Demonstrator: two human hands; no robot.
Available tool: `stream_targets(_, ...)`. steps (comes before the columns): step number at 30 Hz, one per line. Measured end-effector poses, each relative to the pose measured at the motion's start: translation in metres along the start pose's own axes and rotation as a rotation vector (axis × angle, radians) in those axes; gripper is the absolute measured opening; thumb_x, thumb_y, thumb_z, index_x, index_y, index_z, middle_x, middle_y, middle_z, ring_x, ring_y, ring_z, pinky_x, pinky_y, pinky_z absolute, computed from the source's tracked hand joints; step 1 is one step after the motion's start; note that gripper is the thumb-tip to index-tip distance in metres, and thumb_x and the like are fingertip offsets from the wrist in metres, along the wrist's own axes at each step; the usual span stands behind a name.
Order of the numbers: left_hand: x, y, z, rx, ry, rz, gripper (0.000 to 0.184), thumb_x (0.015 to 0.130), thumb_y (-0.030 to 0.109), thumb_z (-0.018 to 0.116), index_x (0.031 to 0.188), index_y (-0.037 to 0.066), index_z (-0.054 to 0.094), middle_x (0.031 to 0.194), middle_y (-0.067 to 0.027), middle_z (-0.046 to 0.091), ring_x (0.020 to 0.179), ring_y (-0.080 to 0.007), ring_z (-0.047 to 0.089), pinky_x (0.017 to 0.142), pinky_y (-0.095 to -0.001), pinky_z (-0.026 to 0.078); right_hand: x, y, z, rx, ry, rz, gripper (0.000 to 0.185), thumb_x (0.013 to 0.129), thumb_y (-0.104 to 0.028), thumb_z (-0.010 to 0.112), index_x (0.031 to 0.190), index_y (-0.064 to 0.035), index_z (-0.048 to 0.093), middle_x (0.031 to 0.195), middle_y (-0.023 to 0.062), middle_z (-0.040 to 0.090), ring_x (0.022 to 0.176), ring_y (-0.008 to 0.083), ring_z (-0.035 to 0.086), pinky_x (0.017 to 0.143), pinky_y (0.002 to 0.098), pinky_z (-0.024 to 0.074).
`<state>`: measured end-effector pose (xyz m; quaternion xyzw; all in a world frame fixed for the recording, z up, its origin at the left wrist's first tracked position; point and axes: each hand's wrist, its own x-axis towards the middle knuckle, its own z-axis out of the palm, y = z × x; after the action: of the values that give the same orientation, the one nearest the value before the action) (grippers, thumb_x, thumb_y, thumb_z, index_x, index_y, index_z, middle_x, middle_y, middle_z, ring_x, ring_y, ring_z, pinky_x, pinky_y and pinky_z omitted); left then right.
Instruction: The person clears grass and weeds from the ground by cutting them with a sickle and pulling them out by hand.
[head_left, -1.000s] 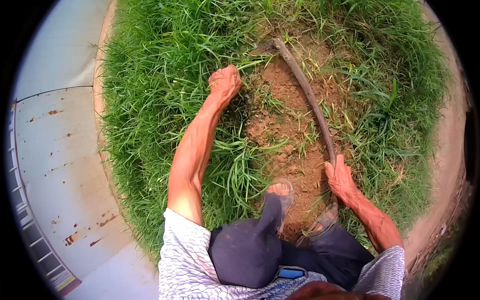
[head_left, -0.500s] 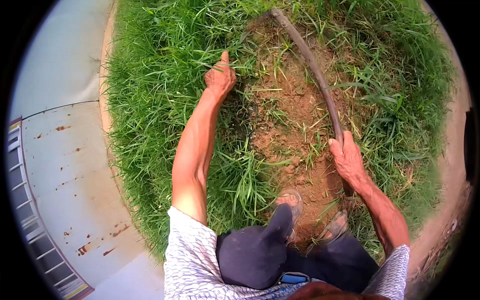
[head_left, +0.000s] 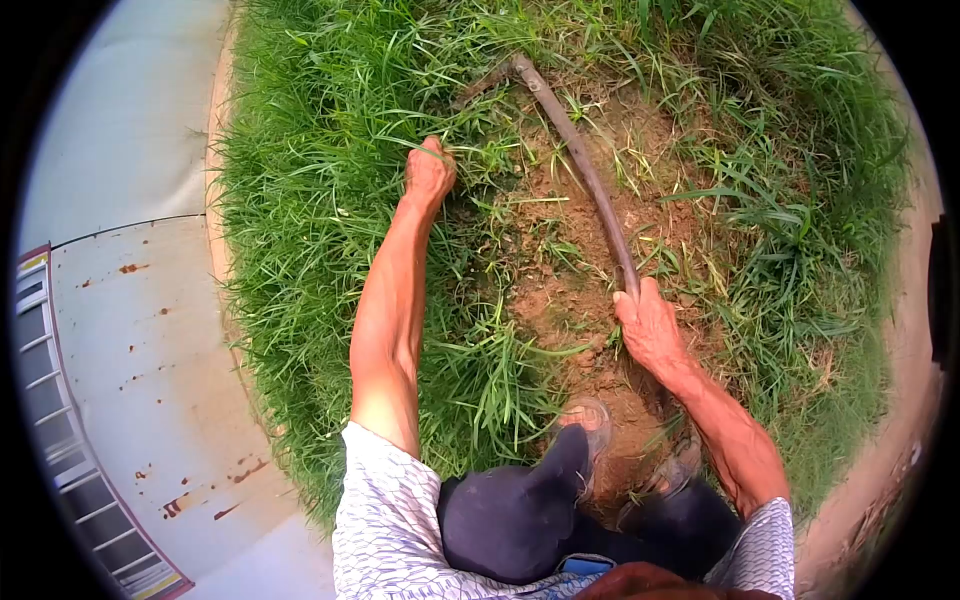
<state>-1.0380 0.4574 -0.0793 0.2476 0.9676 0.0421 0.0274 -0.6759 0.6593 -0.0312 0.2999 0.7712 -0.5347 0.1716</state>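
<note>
The brown bent stick is gripped at its near end by the right hand, and its far end is held over the bare dirt by the grass. The left hand is curled among the tall green grass, but whether blades are gripped cannot be told. 2 sandals are seen below.

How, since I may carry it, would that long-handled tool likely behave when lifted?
The handle looks thick and woody, so probably stiff. The head, angled off its far end, may make it end-heavy and apt to twist.
</note>
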Motion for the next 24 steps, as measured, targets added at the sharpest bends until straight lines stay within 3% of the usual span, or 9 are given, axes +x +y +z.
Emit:
stream_targets(5, -0.003, 0.004, -0.004, -0.027, 0.023, -0.068, 0.017, 0.085, 0.016, 0.06, 0.086, -0.001, 0.059, 0.078, -0.0245, 0.067, 0.078, -0.0404, 0.068, 0.069, -0.0459, 0.056, -0.011, 0.022, -0.004, -0.11, -0.002, -0.005, 0.033, 0.097, -0.027, 0.05, 0.098, 0.0034, 0.039, 0.066, 0.0279, 0.056, 0.062, 0.0402, 0.064, 0.047, 0.0471, 0.0451)
stream_targets(8, -0.004, 0.004, -0.007, -0.063, -0.037, -0.103, 0.016, 0.083, 0.015, 0.057, 0.088, 0.001, 0.061, 0.083, -0.0257, 0.066, 0.08, -0.0419, 0.066, 0.072, -0.0475, 0.053, -0.044, 0.055, -0.025, -0.343, -0.037, -0.157, 0.032, 0.096, -0.028, 0.051, 0.098, 0.0031, 0.041, 0.069, 0.0275, 0.057, 0.065, 0.0399, 0.064, 0.049, 0.0484, 0.045)
stream_targets(10, -0.004, 0.001, -0.005, -0.078, -0.017, -0.083, 0.019, 0.081, 0.015, 0.054, 0.092, 0.002, 0.061, 0.085, -0.0258, 0.065, 0.082, -0.0425, 0.064, 0.074, -0.0482, 0.051, -0.057, 0.045, -0.041, -0.131, -0.067, 0.042, 0.032, 0.095, -0.027, 0.053, 0.097, 0.0028, 0.043, 0.071, 0.0259, 0.057, 0.064, 0.0404, 0.062, 0.053, 0.0496, 0.045)
stream_targets(14, -0.01, 0.013, -0.013, -0.138, 0.016, -0.138, 0.015, 0.078, 0.011, 0.054, 0.087, 0.0, 0.059, 0.081, -0.0258, 0.065, 0.078, -0.0427, 0.065, 0.068, -0.0489, 0.052, -0.039, 0.019, -0.018, 0.009, -0.019, 0.011, 0.03, 0.094, -0.026, 0.054, 0.096, 0.0025, 0.045, 0.071, 0.0233, 0.052, 0.063, 0.0409, 0.059, 0.054, 0.049, 0.0449)
stream_targets(17, -0.006, -0.004, 0.0, -0.093, 0.056, -0.052, 0.017, 0.078, 0.013, 0.053, 0.088, 0.001, 0.06, 0.081, -0.0247, 0.066, 0.077, -0.0424, 0.065, 0.067, -0.0486, 0.051, -0.016, 0.014, 0.018, -0.078, 0.131, -0.315, 0.031, 0.095, -0.026, 0.053, 0.095, 0.0034, 0.044, 0.071, 0.0233, 0.048, 0.062, 0.0406, 0.058, 0.05, 0.0495, 0.0439)
stream_targets(19, -0.002, -0.006, -0.001, -0.345, -0.001, -0.191, 0.019, 0.078, 0.013, 0.053, 0.09, 0.001, 0.061, 0.081, -0.0242, 0.066, 0.076, -0.0428, 0.064, 0.068, -0.0489, 0.051, -0.003, 0.022, 0.03, -0.135, 0.113, -0.327, 0.031, 0.094, -0.026, 0.053, 0.095, 0.0035, 0.044, 0.071, 0.0241, 0.049, 0.063, 0.0415, 0.059, 0.049, 0.0501, 0.0443)
stream_targets(20, -0.003, -0.006, 0.001, -0.248, 0.02, -0.145, 0.02, 0.077, 0.014, 0.052, 0.09, 0.001, 0.061, 0.081, -0.0245, 0.065, 0.076, -0.0431, 0.064, 0.069, -0.0491, 0.05, -0.005, 0.029, 0.035, -0.194, 0.079, -0.33, 0.031, 0.094, -0.026, 0.053, 0.094, 0.0037, 0.044, 0.071, 0.025, 0.051, 0.065, 0.0423, 0.06, 0.049, 0.0506, 0.0447)
stream_targets(22, -0.009, -0.005, -0.004, -0.217, 0.011, -0.132, 0.023, 0.076, 0.014, 0.051, 0.09, 0.0, 0.062, 0.081, -0.026, 0.065, 0.078, -0.0443, 0.063, 0.072, -0.05, 0.05, -0.03, 0.046, 0.01, -0.21, -0.029, -0.247, 0.032, 0.093, -0.027, 0.054, 0.094, 0.0037, 0.045, 0.071, 0.025, 0.053, 0.067, 0.0432, 0.06, 0.05, 0.0508, 0.0454)
stream_targets(24, -0.017, -0.005, -0.009, -0.301, -0.024, -0.212, 0.027, 0.076, 0.015, 0.05, 0.094, 0.0, 0.063, 0.084, -0.0271, 0.065, 0.08, -0.0451, 0.063, 0.073, -0.0491, 0.05, -0.065, 0.034, -0.025, -0.194, -0.202, 0.135, 0.032, 0.094, -0.031, 0.056, 0.095, 0.0001, 0.046, 0.071, 0.0172, 0.053, 0.067, 0.0328, 0.058, 0.058, 0.0449, 0.0434)
